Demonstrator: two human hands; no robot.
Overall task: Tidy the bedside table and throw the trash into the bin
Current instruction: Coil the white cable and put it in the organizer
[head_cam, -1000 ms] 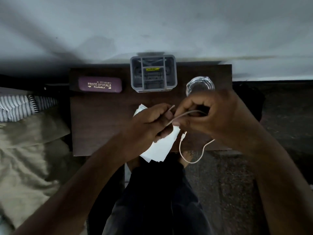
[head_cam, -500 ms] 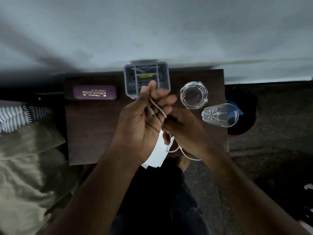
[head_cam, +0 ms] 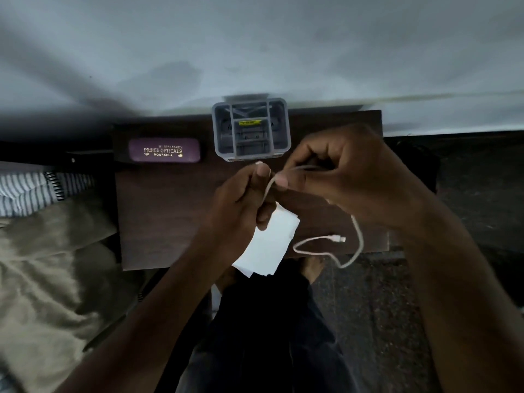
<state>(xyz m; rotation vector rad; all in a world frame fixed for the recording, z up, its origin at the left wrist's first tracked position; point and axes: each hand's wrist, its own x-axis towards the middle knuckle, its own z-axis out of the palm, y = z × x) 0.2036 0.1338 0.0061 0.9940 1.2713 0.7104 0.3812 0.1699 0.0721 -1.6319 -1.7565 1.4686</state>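
Note:
Both hands hold a thin white charging cable (head_cam: 357,234) above the dark wooden bedside table (head_cam: 170,217). My left hand (head_cam: 241,202) pinches one stretch of the cable near its thumb. My right hand (head_cam: 348,177) grips the cable further along, and the free end with its plug (head_cam: 338,238) dangles in a loop off the table's front edge. White folded paper (head_cam: 269,245) lies under my left hand, hanging over the front edge. The two glasses are hidden behind my right hand.
A grey compartment organiser (head_cam: 251,129) stands at the table's back edge against the wall. A purple glasses case (head_cam: 164,151) lies at the back left. A bed with beige bedding (head_cam: 42,268) is on the left. Dark floor (head_cam: 382,307) lies to the right.
My right hand has risen from below the left hand to the right, covering the glasses. The cable's free end now hangs longer, with the plug showing. My left hand has dropped slightly.

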